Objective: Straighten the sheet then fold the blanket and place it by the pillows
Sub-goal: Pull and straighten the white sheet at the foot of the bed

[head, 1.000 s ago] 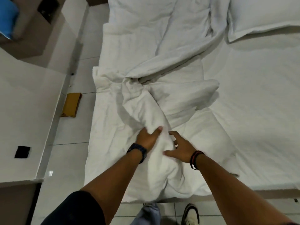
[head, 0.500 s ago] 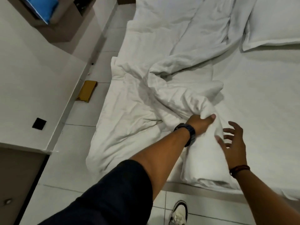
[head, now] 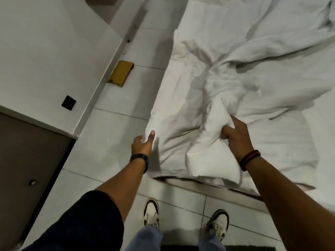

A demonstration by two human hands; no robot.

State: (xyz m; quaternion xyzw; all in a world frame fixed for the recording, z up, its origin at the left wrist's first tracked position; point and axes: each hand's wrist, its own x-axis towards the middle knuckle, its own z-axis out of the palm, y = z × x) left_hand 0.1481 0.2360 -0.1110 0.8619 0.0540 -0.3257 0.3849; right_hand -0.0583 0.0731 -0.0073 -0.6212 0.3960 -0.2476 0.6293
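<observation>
A crumpled white blanket [head: 226, 84] lies bunched over the foot of the bed, on the white sheet [head: 290, 142]. My right hand [head: 237, 136] is closed on a thick fold of the blanket near the bed's foot edge. My left hand [head: 143, 144] pinches the blanket's left edge where it hangs off the bed's corner, thumb raised. No pillows are in view.
A white wall or counter [head: 54, 51] with a black square [head: 68, 105] runs along the left. A yellow-brown flat object [head: 120, 73] lies on the tiled floor [head: 116, 124] beside the bed. My two shoes [head: 151, 212] stand at the bed's foot.
My left hand let go of the bunched fold and moved left to the blanket's edge. My right hand closed on the fold. The view swung down and left, losing the pillows.
</observation>
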